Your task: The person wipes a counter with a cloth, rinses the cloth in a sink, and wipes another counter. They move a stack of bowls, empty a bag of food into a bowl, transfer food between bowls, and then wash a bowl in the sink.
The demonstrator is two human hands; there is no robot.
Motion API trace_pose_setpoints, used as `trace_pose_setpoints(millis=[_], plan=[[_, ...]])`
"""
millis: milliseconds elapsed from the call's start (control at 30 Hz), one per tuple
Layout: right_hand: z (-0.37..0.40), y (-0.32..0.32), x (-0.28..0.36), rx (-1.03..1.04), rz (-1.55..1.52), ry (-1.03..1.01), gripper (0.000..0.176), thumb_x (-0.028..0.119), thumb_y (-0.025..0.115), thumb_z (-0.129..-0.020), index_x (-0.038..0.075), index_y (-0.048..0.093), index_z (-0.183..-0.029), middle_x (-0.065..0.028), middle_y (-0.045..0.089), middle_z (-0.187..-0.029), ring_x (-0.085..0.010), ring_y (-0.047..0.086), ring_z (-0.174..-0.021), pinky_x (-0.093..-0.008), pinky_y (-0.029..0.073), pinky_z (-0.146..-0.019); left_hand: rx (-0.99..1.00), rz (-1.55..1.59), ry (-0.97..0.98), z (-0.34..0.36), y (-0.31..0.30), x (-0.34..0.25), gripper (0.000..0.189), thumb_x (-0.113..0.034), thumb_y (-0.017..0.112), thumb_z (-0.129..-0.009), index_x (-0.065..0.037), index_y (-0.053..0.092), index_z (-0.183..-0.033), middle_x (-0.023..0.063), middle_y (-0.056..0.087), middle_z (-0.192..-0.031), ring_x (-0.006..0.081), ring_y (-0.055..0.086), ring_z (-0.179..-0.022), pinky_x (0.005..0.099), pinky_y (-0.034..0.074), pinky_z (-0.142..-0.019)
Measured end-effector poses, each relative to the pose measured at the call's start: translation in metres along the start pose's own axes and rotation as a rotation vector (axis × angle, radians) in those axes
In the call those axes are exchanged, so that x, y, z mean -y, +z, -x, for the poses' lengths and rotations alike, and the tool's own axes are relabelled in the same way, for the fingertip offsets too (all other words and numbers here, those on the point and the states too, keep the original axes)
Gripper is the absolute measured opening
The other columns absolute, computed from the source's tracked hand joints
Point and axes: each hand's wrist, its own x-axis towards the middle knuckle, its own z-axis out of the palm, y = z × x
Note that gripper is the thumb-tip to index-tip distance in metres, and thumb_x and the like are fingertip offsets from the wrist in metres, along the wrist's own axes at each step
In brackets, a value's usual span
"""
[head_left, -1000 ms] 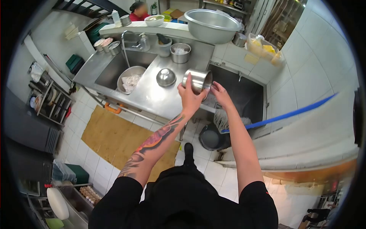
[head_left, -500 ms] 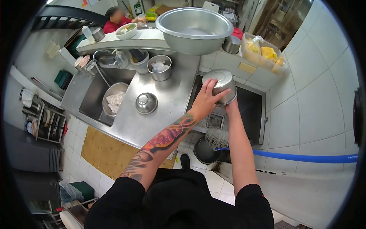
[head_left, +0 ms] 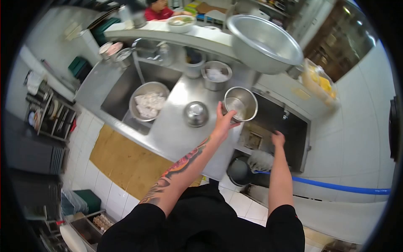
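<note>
My left hand (head_left: 225,119) is closed on the near-left rim of a round stainless steel pot (head_left: 247,107). The pot's mouth faces me, and its inside looks bare and shiny. It hangs between the steel counter and the right-hand sink (head_left: 299,145). Over that sink is my right hand (head_left: 278,138), apart from the pot; its fingers are small and blurred, and nothing shows in them. An upturned metal bowl (head_left: 196,114) rests on the counter left of the pot. Behind it stands a metal pot with whitish contents (head_left: 216,75).
Pale food fills a metal bowl (head_left: 149,101) in the left sink, under the tap. A large aluminium basin (head_left: 265,45) sits on the ledge, near a plastic bin with yellow bags (head_left: 320,82). A blue-handled mop (head_left: 336,185) crosses at right. Beyond the ledge is a person in red (head_left: 157,12).
The pot has moved left toward the counter and turned from bottom-up to mouth toward me. My right hand has let go of it and dropped lower over the sink. The view has shifted.
</note>
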Motion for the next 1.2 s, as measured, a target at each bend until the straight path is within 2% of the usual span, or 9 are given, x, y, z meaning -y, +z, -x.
trace_pose_setpoints(millis=[133, 300, 400, 667, 733, 900, 1000, 1100, 1200], plan=[[0.033, 0.028, 0.027, -0.329, -0.701, -0.001, 0.021, 0.001, 0.065, -0.081, 0.002, 0.071, -0.102, -0.008, 0.071, -0.091, -0.018, 0.067, -0.084, -0.0296, 0.053, -0.077, 0.039, 0.175, -0.023, 0.039, -0.102, -0.078, 0.095, -0.016, 0.063, -0.085, -0.022, -0.002, -0.154, 0.014, 0.024, -0.148, 0.0317, 0.04, -0.129, 0.0521, 0.056, -0.086], [0.116, 0.063, 0.196, -0.112, -1.4, -0.122, 0.024, 0.0, 0.067, -0.088, -0.003, 0.062, -0.111, -0.0099, 0.067, -0.095, -0.0161, 0.065, -0.08, -0.0272, 0.056, -0.072, -0.248, 0.194, 0.229, 0.07, -0.265, -0.178, 0.084, -0.007, 0.055, -0.082, -0.026, 0.01, -0.151, 0.0148, 0.033, -0.142, 0.0343, 0.044, -0.125, 0.0547, 0.052, -0.092], [0.181, 0.101, 0.32, 0.149, -1.463, -0.214, 0.027, 0.0, 0.065, -0.088, -0.005, 0.061, -0.114, -0.0126, 0.066, -0.1, -0.0188, 0.066, -0.083, -0.0296, 0.057, -0.075, -0.431, 0.09, 0.29, 0.075, -0.336, -0.217, 0.09, -0.001, 0.051, -0.078, -0.029, 0.008, -0.151, 0.0155, 0.037, -0.139, 0.034, 0.05, -0.119, 0.052, 0.053, -0.09], [0.277, 0.237, 0.604, 1.013, -1.292, -0.418, 0.019, 0.007, 0.056, -0.096, -0.003, 0.059, -0.112, -0.0125, 0.067, -0.09, -0.0186, 0.066, -0.071, -0.0311, 0.058, -0.066, -0.456, 0.099, 0.163, -0.013, -0.438, -0.243, 0.088, 0.002, 0.05, -0.076, -0.025, 0.011, -0.151, 0.0137, 0.038, -0.14, 0.0322, 0.053, -0.116, 0.0494, 0.054, -0.085], [0.245, 0.294, 0.662, 1.058, -1.351, -0.359, 0.02, 0.009, 0.057, -0.096, -0.003, 0.059, -0.112, -0.0125, 0.067, -0.089, -0.0187, 0.066, -0.07, -0.0311, 0.058, -0.064, -0.522, 0.134, 0.097, -0.04, -0.463, -0.245, 0.07, -0.002, 0.051, -0.081, -0.021, 0.023, -0.143, 0.0133, 0.043, -0.136, 0.0328, 0.056, -0.112, 0.051, 0.056, -0.082], [0.204, 0.378, 0.78, 0.94, -1.36, -0.09, 0.021, 0.022, 0.059, -0.097, 0.001, 0.058, -0.098, -0.0085, 0.062, -0.072, -0.0163, 0.06, -0.055, -0.0301, 0.052, -0.049, -0.602, -0.017, -0.094, -0.084, -0.491, -0.273, 0.069, -0.025, 0.056, -0.092, -0.025, 0.017, -0.15, 0.0125, 0.04, -0.143, 0.0298, 0.051, -0.122, 0.0539, 0.053, -0.084], [0.2, 0.385, 0.804, 0.979, -1.535, 0.034, 0.035, 0.038, 0.055, -0.099, 0.009, 0.048, -0.08, -0.0008, 0.04, -0.053, -0.0099, 0.042, -0.045, -0.0268, 0.033, -0.04, -0.562, -0.034, -0.131, -0.118, -0.501, -0.281, 0.066, -0.035, 0.054, -0.095, -0.025, 0.019, -0.149, 0.0109, 0.037, -0.146, 0.0305, 0.047, -0.126, 0.0554, 0.051, -0.086], [0.201, 0.39, 0.821, 1.012, -1.789, -0.004, 0.031, 0.036, 0.055, -0.099, 0.009, 0.052, -0.085, -0.0027, 0.047, -0.057, -0.0114, 0.045, -0.046, -0.0262, 0.037, -0.042, -0.49, -0.08, -0.169, -0.155, -0.499, -0.292, 0.071, -0.046, 0.052, -0.096, -0.027, 0.013, -0.152, 0.0103, 0.032, -0.151, 0.0333, 0.042, -0.13, 0.056, 0.05, -0.087], [0.203, 0.374, 0.825, 0.838, -1.609, -0.108, 0.026, 0.03, 0.055, -0.099, 0.005, 0.057, -0.093, -0.0043, 0.056, -0.064, -0.0136, 0.05, -0.044, -0.0261, 0.037, -0.038, -0.425, -0.138, -0.1, -0.196, -0.491, -0.299, 0.079, -0.056, 0.049, -0.096, -0.032, 0.003, -0.156, 0.0106, 0.015, -0.159, 0.0359, 0.028, -0.14, 0.0588, 0.049, -0.088]])
